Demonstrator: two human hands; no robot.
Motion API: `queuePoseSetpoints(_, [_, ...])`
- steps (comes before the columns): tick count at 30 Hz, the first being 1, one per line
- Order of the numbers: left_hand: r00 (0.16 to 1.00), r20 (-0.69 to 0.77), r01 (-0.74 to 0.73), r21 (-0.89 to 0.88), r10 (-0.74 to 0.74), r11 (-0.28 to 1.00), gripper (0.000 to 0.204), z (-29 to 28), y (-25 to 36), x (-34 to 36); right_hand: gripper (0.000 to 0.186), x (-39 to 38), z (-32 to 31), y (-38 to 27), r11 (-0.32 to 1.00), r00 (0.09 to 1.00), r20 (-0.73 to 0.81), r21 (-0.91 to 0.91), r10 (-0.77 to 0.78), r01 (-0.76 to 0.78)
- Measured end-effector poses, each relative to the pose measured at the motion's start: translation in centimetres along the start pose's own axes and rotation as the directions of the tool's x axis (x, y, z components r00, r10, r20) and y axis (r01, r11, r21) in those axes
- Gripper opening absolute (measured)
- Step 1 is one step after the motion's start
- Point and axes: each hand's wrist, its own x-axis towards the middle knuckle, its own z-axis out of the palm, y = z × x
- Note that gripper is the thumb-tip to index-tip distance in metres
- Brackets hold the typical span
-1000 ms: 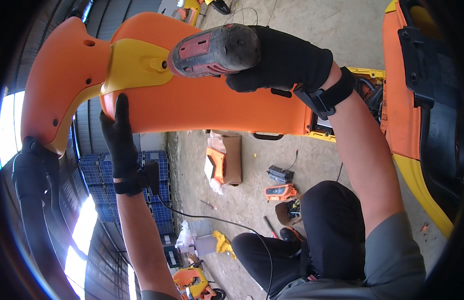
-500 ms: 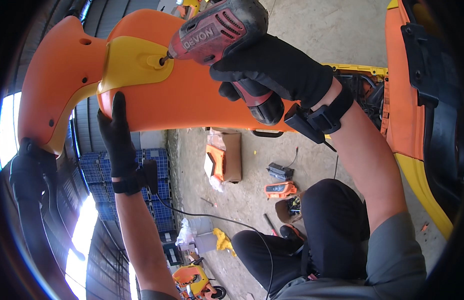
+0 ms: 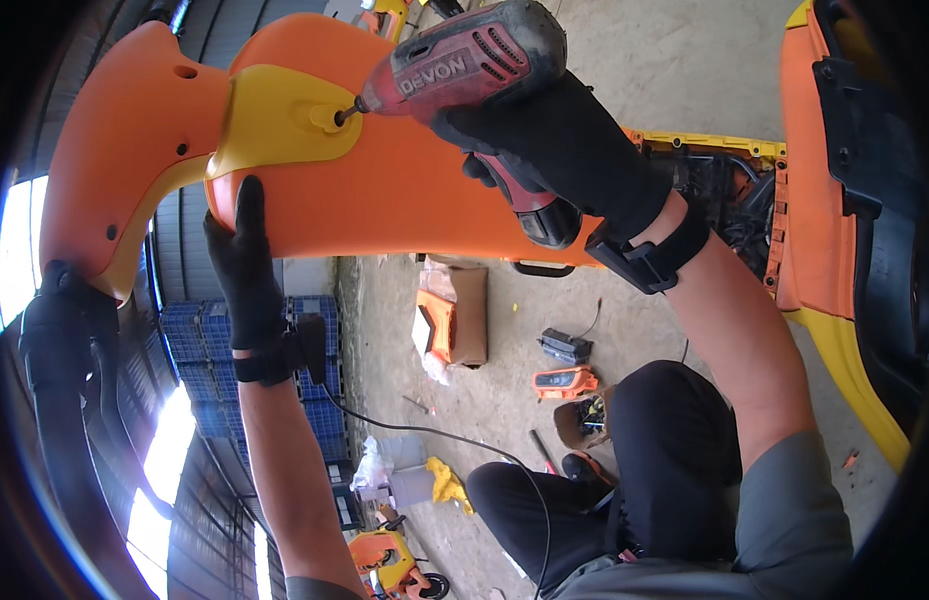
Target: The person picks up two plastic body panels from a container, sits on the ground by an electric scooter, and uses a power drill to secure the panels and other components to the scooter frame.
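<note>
Up at 12 o'clock we have the red-and-black drill [image 3: 465, 65], and our right hand [image 3: 560, 150], gloved in black, is wrapped firmly around its handle. The grip runs down toward 5 o'clock, the nose aims toward 8, so the wrist seems tilted to line the bit [image 3: 356, 106] up with the hole. And there it is, bit tip at the recess of the raised boss on the yellow plate [image 3: 265, 115], over at 10 to 11 o'clock! How deep it sits we cannot tell, nor whether the trigger is pressed.

At 9 o'clock our left hand [image 3: 247, 265] takes the lower left end of the orange panel [image 3: 405, 195]. One digit, likely the thumb, lies up the front face; the others disappear behind the edge, so whether they clamp there we cannot tell. We judge that hold is there to steady the panel against the drill's push, and low enough to leave the plate unobstructed.

Out at 2 o'clock, dark wiring [image 3: 715, 190] shows in an open bay past the panel. Down on the floor, the cardboard box [image 3: 472, 315] sits near the middle and the orange case [image 3: 565, 382] at 4 o'clock, both well apart from our hands.
</note>
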Motion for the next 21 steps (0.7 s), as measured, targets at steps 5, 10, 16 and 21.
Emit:
queuePoseSetpoints(5, [0.997,-0.065,0.036,0.042,-0.034,0.998,0.052,-0.2,-0.3,0.0,0.025,0.2,-0.4,-0.2,0.983,0.992,0.126,0.182,0.012,-0.035])
queuePoseSetpoints(10, [0.997,-0.062,0.042,0.009,-0.041,0.999,0.052,-0.2,-0.3,0.0,0.021,0.1,-1.3,-2.1,0.991,0.982,0.184,-0.135,0.040,-0.015])
queuePoseSetpoints(16, [0.997,-0.058,0.051,0.012,-0.050,0.999,0.055,0.0,0.4,-0.1,0.021,1.2,-2.0,-2.0,0.865,0.958,0.280,-0.466,-0.058,0.188])
queuePoseSetpoints(21, [0.996,-0.049,0.078,-0.006,-0.078,0.997,0.050,0.1,0.5,-0.4,0.021,1.1,-1.7,-1.3,0.902,0.966,0.245,-0.394,-0.082,0.177])
